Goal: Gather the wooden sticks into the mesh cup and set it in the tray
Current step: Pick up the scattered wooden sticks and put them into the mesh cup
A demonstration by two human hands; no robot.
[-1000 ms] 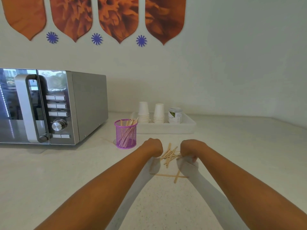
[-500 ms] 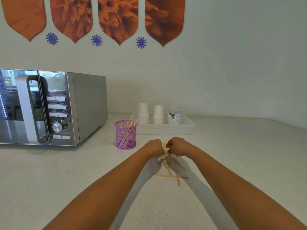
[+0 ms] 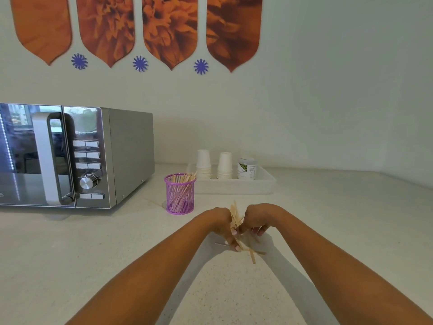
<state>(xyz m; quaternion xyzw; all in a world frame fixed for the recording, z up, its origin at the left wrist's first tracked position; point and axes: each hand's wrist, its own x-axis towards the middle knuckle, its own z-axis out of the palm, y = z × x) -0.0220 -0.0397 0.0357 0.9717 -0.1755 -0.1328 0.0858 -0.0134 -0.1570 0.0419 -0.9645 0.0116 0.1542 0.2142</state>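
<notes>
A bundle of wooden sticks [image 3: 235, 215] stands nearly upright, pressed between my left hand [image 3: 221, 222] and my right hand [image 3: 256, 219] just above the counter. Both hands are closed around it. A few loose sticks [image 3: 253, 254] lie on the counter under my hands. The purple mesh cup [image 3: 180, 193] stands to the left and further back, with several sticks inside. Behind it sits the white tray [image 3: 234, 186]. One thin stick [image 3: 153, 202] lies left of the cup.
A steel microwave [image 3: 77, 156] fills the left of the counter. In the tray stand two stacks of white paper cups [image 3: 203, 164] and a small jar [image 3: 246, 168]. The wall runs close behind the tray.
My hands came together from either side of the scattered sticks and gathered them into an upright bundle, raised slightly off the counter.
</notes>
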